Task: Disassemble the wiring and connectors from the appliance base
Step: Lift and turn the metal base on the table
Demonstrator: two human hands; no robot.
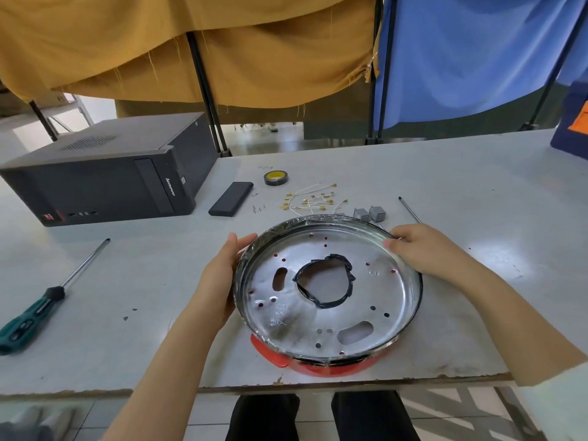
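— We saw the worn white table point(413, 173) first, then the black desktop computer case point(105, 173) lying on its side at the far left, its rear end hard to make out.

— Nearer us, the round shiny metal appliance base point(327, 291) sat at the table's front edge, atop a red plastic part point(273, 358) that was mostly hidden beneath it.

— Our left hand point(219, 278) cupped its left rim, fingers curved against the outside. Our right hand point(416, 246) gripped the far right rim, thumb over the edge.

— The green-handled screwdriver point(41, 307) was cut off at the left border. Behind the base lay a flat black bar point(231, 199), a roll of tape point(275, 178), loose white wires with brass terminals point(310, 200) and small grey connectors point(369, 214), partly hidden by the rim.
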